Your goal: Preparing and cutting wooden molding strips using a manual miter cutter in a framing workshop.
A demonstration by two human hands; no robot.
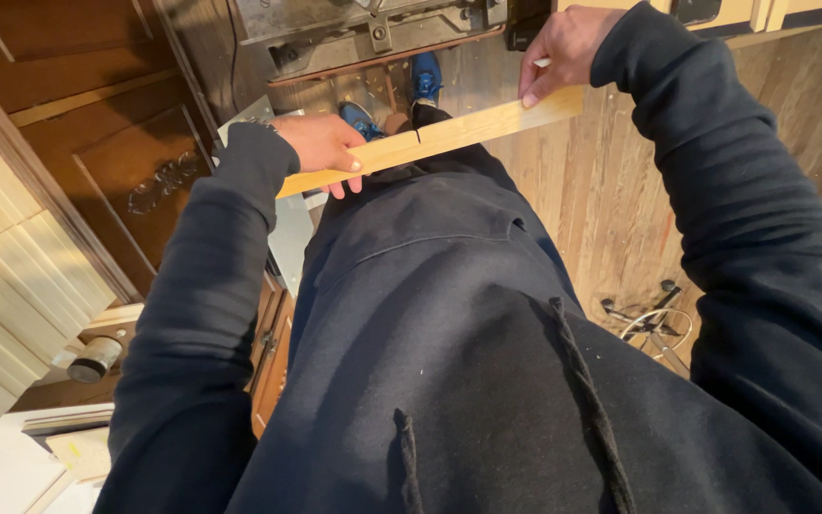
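Grasping a pale, narrow wooden strip (440, 138) with a small notch, left hand (321, 148) and right hand (563, 48) fingers clenched

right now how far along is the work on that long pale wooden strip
Done: the long pale wooden strip already has a dark notch or mark near its middle. In hand: left hand and right hand grip it, held level. Left: the strip remains one piece.
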